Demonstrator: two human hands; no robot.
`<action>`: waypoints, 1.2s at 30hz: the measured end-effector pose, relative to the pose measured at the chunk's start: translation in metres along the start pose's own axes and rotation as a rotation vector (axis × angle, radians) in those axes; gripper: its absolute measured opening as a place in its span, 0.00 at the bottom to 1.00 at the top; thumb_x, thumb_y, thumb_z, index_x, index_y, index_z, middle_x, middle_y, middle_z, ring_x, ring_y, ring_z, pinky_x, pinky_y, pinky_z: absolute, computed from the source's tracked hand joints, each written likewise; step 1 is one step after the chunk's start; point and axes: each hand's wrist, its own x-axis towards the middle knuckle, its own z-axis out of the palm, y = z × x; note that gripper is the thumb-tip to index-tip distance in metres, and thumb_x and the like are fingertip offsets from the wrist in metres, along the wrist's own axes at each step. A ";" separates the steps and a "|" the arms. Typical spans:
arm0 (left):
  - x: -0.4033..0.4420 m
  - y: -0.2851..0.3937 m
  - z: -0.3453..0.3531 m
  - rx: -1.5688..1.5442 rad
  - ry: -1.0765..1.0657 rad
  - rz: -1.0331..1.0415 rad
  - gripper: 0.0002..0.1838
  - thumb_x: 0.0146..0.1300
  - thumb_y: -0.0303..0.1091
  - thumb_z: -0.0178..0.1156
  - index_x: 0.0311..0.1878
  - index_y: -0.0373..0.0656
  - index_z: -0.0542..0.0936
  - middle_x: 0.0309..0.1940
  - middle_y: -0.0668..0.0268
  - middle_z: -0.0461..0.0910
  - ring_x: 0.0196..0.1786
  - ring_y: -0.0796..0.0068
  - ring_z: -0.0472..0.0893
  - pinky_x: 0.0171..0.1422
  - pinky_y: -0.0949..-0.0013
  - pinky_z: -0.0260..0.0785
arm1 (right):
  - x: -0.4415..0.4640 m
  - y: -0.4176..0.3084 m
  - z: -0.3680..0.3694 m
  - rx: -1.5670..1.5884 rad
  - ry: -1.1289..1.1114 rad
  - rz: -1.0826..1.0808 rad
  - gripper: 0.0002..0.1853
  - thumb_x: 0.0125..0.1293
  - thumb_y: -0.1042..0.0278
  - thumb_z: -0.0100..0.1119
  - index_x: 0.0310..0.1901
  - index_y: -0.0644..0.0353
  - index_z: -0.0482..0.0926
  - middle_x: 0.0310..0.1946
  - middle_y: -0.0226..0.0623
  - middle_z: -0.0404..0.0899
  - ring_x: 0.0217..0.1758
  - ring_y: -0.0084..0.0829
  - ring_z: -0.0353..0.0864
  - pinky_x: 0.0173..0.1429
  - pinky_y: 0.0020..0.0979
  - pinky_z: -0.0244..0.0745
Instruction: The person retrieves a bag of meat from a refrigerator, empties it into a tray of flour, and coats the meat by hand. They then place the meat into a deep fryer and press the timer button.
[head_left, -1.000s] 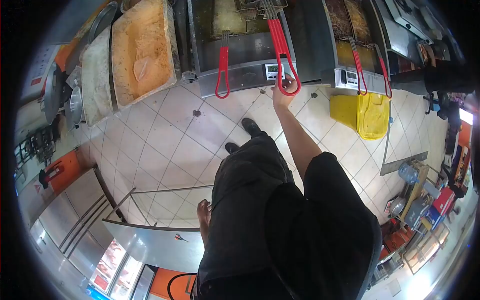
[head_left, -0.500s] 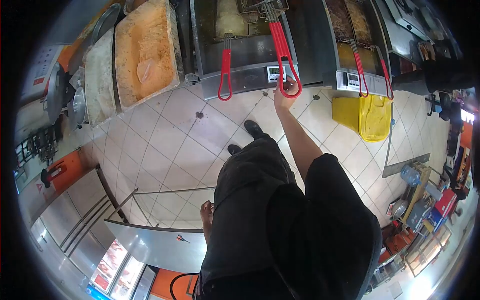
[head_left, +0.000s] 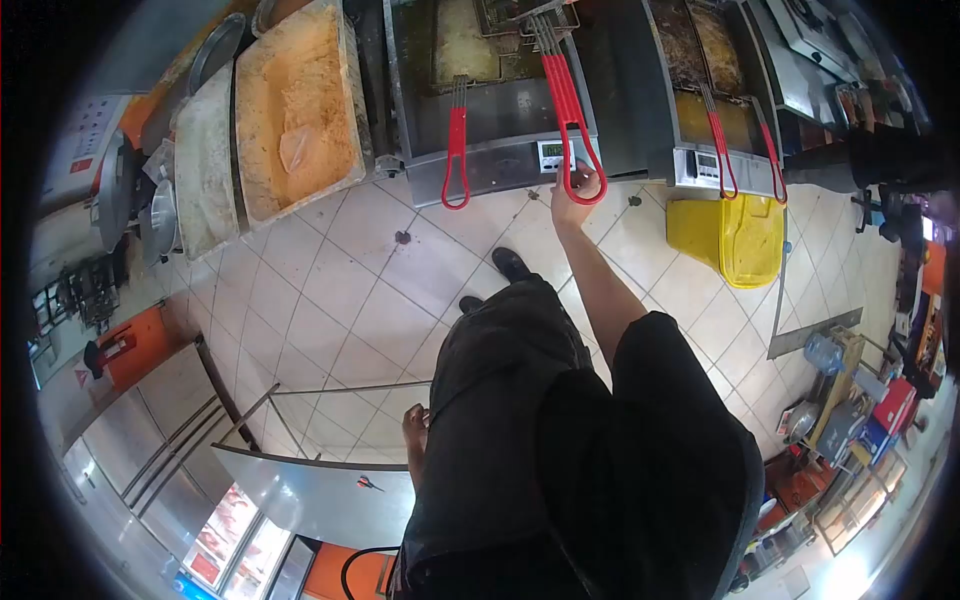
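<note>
My right hand [head_left: 572, 203] reaches up to the white digital timer [head_left: 554, 154] on the front of the left fryer [head_left: 490, 165]. Its fingers are bent together against the timer's lower right part, partly behind the red looped handle [head_left: 566, 100] of a fryer basket [head_left: 505, 22]. A second red handle [head_left: 456, 150] hangs to the left, untouched. Low beside my left hip, my left hand [head_left: 415, 425] is loosely closed with nothing seen in it, near the steel counter [head_left: 300, 490].
A tray of orange breading [head_left: 300, 110] stands left of the fryer. On the right are another fryer [head_left: 715, 160] with red-handled baskets and a yellow bin [head_left: 750, 235] on the tiled floor [head_left: 400, 290]. A dark sleeve [head_left: 880, 160] of another person shows at far right.
My right hand stays at the timer, its fingers shifted slightly lower and to the right. The whole view has moved a little. My left hand remains by my hip.
</note>
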 end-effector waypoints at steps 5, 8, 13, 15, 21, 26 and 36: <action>-0.004 0.023 0.007 0.147 -0.004 0.026 0.20 0.59 0.40 0.52 0.47 0.32 0.67 0.36 0.53 0.74 0.40 0.65 0.75 0.44 0.67 0.70 | -0.006 -0.033 -0.005 0.036 -0.039 0.115 0.19 0.53 0.57 0.59 0.37 0.65 0.69 0.18 0.33 0.70 0.19 0.22 0.71 0.23 0.24 0.66; 0.008 0.014 0.003 0.040 0.001 -0.003 0.21 0.59 0.40 0.52 0.47 0.32 0.67 0.36 0.53 0.74 0.40 0.65 0.75 0.43 0.68 0.70 | -0.005 -0.024 -0.004 0.034 -0.025 0.105 0.18 0.53 0.59 0.59 0.38 0.65 0.69 0.18 0.34 0.71 0.18 0.22 0.71 0.23 0.24 0.67; 0.024 0.010 -0.008 0.086 -0.063 0.039 0.20 0.58 0.41 0.53 0.47 0.36 0.68 0.36 0.55 0.74 0.38 0.67 0.75 0.42 0.67 0.70 | 0.000 0.001 -0.001 -0.138 0.046 0.020 0.17 0.53 0.62 0.59 0.38 0.65 0.69 0.23 0.35 0.72 0.27 0.25 0.73 0.31 0.27 0.69; 0.016 0.033 0.001 0.010 0.029 -0.030 0.19 0.57 0.41 0.53 0.47 0.37 0.68 0.36 0.56 0.74 0.38 0.68 0.75 0.40 0.67 0.70 | 0.001 0.006 -0.005 -0.106 0.056 -0.036 0.18 0.53 0.61 0.59 0.38 0.65 0.69 0.23 0.35 0.72 0.23 0.25 0.73 0.26 0.25 0.69; 0.046 -0.008 -0.002 -0.211 0.063 -0.151 0.15 0.57 0.37 0.50 0.46 0.39 0.69 0.32 0.63 0.74 0.31 0.73 0.76 0.32 0.73 0.67 | 0.000 -0.012 -0.022 -0.067 -0.193 0.080 0.13 0.59 0.66 0.45 0.41 0.67 0.67 0.33 0.41 0.73 0.37 0.35 0.73 0.34 0.32 0.72; 0.065 -0.005 0.001 -0.204 0.163 -0.161 0.17 0.53 0.39 0.55 0.43 0.37 0.72 0.32 0.61 0.77 0.29 0.73 0.77 0.30 0.73 0.69 | -0.070 -0.039 -0.015 -0.446 -0.379 -0.565 0.13 0.59 0.64 0.45 0.40 0.66 0.69 0.32 0.41 0.74 0.36 0.33 0.73 0.35 0.32 0.72; 0.128 -0.008 -0.073 -0.357 0.468 0.013 0.18 0.49 0.43 0.55 0.39 0.42 0.76 0.33 0.57 0.78 0.39 0.63 0.77 0.45 0.65 0.68 | -0.165 0.019 0.094 -1.091 -0.917 -0.806 0.14 0.58 0.61 0.46 0.36 0.65 0.72 0.30 0.40 0.75 0.34 0.29 0.73 0.37 0.32 0.70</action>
